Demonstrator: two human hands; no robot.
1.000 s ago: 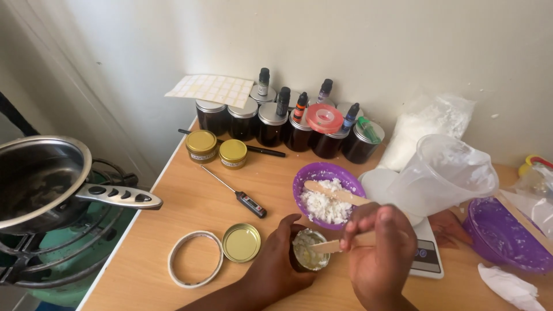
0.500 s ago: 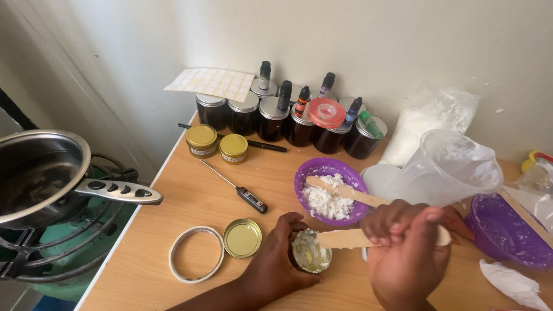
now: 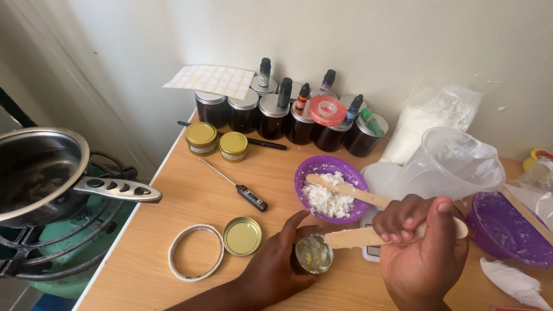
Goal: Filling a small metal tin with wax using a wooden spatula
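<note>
The small tin is held on the near desk by the left hand. The wooden stick, pinched in the right hand, has been lowered from the purple bowl into the tin, so flakes are being packed in.

left hand wraps small round tin on wooden table; right hand grips wooden stick, tip at tin's rim. purple bowl of white flakes just behind, loose gold lid and tape roll to the left
</note>
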